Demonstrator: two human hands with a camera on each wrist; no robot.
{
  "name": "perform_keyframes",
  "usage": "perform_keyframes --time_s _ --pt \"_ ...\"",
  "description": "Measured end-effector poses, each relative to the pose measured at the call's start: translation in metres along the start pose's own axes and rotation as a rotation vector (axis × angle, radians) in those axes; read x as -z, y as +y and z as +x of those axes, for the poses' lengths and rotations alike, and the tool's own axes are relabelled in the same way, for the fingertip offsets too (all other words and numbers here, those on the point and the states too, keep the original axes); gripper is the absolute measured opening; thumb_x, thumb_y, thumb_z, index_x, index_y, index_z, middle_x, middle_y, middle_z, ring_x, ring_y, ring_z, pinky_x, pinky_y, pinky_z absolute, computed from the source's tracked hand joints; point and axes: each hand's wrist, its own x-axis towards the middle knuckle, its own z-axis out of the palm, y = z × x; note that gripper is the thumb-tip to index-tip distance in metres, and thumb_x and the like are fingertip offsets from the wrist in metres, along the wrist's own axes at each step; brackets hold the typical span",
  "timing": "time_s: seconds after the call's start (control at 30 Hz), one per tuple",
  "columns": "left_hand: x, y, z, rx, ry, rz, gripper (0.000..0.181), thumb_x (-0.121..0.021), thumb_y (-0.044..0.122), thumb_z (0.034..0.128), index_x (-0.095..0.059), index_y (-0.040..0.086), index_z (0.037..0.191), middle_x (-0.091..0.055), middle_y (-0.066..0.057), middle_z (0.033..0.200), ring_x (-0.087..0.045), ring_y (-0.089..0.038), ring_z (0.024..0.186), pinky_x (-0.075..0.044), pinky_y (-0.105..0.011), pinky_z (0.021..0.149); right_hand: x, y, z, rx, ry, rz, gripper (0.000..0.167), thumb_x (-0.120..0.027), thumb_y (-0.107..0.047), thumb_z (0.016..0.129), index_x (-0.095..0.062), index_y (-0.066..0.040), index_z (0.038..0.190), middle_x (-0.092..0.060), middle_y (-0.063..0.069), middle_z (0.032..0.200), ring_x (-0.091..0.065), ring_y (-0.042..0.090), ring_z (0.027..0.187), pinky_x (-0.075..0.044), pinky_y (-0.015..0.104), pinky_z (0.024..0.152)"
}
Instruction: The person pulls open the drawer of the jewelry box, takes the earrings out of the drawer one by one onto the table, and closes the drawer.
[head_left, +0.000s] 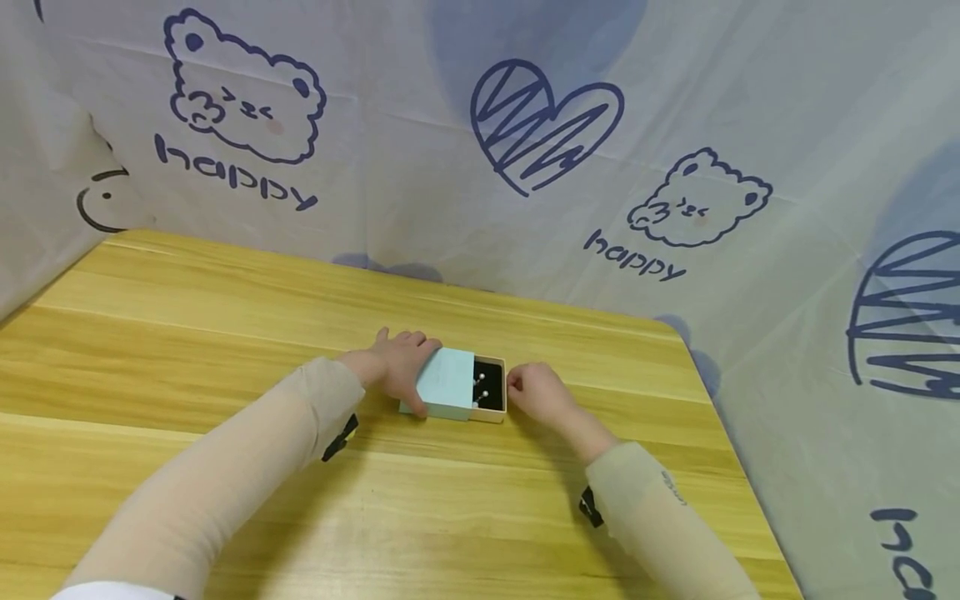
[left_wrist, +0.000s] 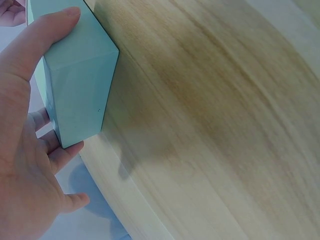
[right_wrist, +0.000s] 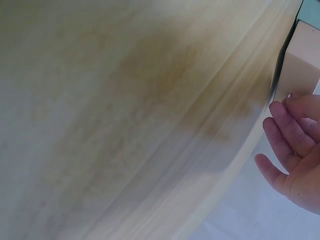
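A light-blue jewelry box sleeve lies on the table, with its cream drawer slid partly out to the right. Inside the drawer, a black insert bears a pair of earrings with pearl-like beads. My left hand grips the sleeve at its left end, thumb along the near side and fingers across the far side; the left wrist view shows the sleeve's blue end. At the drawer's right end, my right hand pinches a tiny tab, mostly hidden by the thumb and fingertips.
The wooden table has a rounded far right corner. A pale cloth printed with bears, hearts and lettering hangs behind it and down the right side. Dark wrist-worn devices sit under both sleeves.
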Motion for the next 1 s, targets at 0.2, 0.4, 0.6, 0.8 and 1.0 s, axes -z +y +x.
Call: perform_keyframes --time_s 0.2,0.4,0.6,0.8,1.0 --pt "0.000 0.000 -0.002 0.001 0.003 -0.009 0.105 -0.079 0.050 0.0639 -0.027 0.009 0.146 -0.040 -0.016 0.141 -0.036 -0.035 0.131 -0.015 -0.065 0.109 0.000 0.001 -0.001 -0.004 0.013 -0.008 0.011 -0.059 -0.004 0.086 -0.068 -0.003 0.078 -0.066 0.006 0.076 -0.049 0.013 0.065 -0.047 0.029 0.066" --pt "0.002 -0.002 -0.005 0.008 0.000 -0.026 0.105 -0.079 0.049 0.0639 -0.027 0.009 0.147 -0.039 -0.016 0.143 -0.035 -0.034 0.133 -0.013 -0.065 0.109 0.000 0.003 -0.002 -0.004 0.030 -0.023 0.010 -0.060 -0.004 0.085 -0.068 -0.003 0.078 -0.066 0.006 0.075 -0.050 0.013 0.066 -0.047 0.029 0.066" --pt "0.002 -0.007 -0.007 0.012 0.003 -0.029 0.105 -0.079 0.048 0.0641 -0.026 0.008 0.147 -0.038 -0.017 0.143 -0.035 -0.035 0.133 -0.013 -0.066 0.109 0.001 0.004 -0.003 -0.010 0.027 -0.034 0.011 -0.060 -0.004 0.085 -0.066 -0.005 0.075 -0.063 0.004 0.072 -0.048 0.012 0.065 -0.046 0.029 0.065" --pt "0.002 -0.010 -0.008 0.008 0.000 -0.031 0.105 -0.079 0.047 0.0647 -0.026 0.008 0.146 -0.038 -0.017 0.143 -0.034 -0.036 0.133 -0.014 -0.066 0.108 0.002 0.002 -0.003 -0.027 0.007 -0.034 0.010 -0.060 -0.005 0.086 -0.067 -0.004 0.079 -0.064 0.004 0.074 -0.048 0.013 0.064 -0.045 0.029 0.064" --pt "0.002 -0.011 -0.009 0.013 0.000 -0.031 0.105 -0.079 0.048 0.0649 -0.026 0.008 0.147 -0.037 -0.018 0.144 -0.034 -0.036 0.133 -0.013 -0.066 0.109 0.002 0.002 -0.003 -0.032 0.008 -0.033 0.010 -0.060 -0.005 0.085 -0.068 -0.004 0.080 -0.065 0.004 0.074 -0.049 0.013 0.065 -0.046 0.028 0.063"
